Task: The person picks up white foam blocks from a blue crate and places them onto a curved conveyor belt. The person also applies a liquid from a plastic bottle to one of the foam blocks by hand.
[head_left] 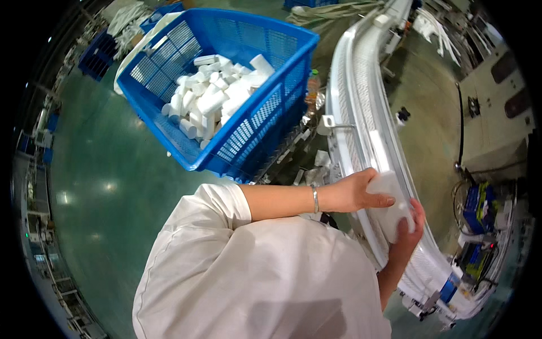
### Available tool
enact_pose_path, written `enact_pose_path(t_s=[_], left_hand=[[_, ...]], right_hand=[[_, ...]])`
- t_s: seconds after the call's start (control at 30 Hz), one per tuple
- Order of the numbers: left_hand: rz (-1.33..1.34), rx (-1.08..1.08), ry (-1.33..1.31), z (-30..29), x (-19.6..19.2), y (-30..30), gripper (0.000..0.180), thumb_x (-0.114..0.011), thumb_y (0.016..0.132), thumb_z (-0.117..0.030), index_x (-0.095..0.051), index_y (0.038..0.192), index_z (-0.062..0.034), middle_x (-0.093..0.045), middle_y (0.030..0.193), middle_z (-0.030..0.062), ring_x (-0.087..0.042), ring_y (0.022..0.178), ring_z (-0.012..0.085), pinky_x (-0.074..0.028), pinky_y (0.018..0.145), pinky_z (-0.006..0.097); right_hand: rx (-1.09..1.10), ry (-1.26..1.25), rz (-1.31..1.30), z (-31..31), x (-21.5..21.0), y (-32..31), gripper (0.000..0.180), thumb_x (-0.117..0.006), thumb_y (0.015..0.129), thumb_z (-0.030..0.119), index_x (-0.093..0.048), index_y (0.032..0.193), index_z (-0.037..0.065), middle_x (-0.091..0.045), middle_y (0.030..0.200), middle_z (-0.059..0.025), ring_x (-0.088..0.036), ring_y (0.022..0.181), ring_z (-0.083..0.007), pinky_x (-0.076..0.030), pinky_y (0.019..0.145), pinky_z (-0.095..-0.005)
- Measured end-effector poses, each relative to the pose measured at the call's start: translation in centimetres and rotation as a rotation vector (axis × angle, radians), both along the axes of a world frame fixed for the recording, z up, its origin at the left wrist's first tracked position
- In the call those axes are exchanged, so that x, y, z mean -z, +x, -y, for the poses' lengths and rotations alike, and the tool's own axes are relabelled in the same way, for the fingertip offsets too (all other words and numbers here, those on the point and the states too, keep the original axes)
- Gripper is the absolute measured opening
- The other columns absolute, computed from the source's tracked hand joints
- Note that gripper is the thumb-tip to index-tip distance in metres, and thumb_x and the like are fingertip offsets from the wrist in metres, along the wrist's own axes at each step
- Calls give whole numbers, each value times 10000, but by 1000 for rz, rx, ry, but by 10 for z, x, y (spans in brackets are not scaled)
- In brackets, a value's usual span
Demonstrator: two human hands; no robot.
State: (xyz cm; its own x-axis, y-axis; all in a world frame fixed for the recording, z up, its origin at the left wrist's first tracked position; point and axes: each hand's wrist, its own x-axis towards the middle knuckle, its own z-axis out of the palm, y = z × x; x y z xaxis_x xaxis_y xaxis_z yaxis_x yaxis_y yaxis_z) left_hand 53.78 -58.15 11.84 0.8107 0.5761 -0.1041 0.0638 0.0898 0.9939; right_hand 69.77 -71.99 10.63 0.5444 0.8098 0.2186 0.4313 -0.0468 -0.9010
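Over the curved conveyor [357, 73], both my hands are closed around one white, smooth, soft-edged pack [389, 212]. My left hand [361, 191] grips its upper end with the thumb laid across it; a metal bracelet [315, 199] circles that wrist. From below and the right, my right hand [411, 226] holds the other end, its fingers partly hidden behind the pack. Just beyond the hands, another white piece [377, 148] lies on the belt. What the white pack contains cannot be made out.
A large blue plastic basket [257, 121] heaped with white rolls and packs [212, 96] stands at the left. A bottle [312, 85] and white scraps [322, 159] lie between basket and conveyor. Machine housing [499, 113] rises at the right. More blue crates [97, 55] stand far left.
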Motion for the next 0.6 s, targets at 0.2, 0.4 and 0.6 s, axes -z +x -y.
enact_pose_path(t_s=[0.2, 0.4, 0.6], left_hand=[[-64, -771, 615, -159, -10, -128, 336, -623, 761, -174, -488, 1033, -30, -548, 952, 94, -526, 903, 176, -436, 798, 295], [-1345, -726, 674, -307, 155, -318, 499, -638, 639, -215, -465, 1067, -24, -506, 1064, 154, -484, 1005, 292, -393, 846, 401], [-1545, -634, 686, -310, 273, -361, 552, -631, 628, -204, -419, 1114, -51, -454, 1108, 149, -435, 1055, 278, -354, 861, 424]], right_hand=[[454, -233, 146, 56, 27, 102, 259, -556, 810, 196, -504, 953, -14, -510, 929, -60, -466, 858, -142, -373, 793, -277], [320, -430, -140, 17, 48, 97, 257, -564, 816, 180, -510, 987, -4, -523, 944, -44, -473, 867, -139, -372, 794, -252], [332, -603, 96, -20, 38, 83, 256, -552, 837, 203, -538, 962, -20, -534, 886, -38, -483, 819, -111, -384, 754, -231]])
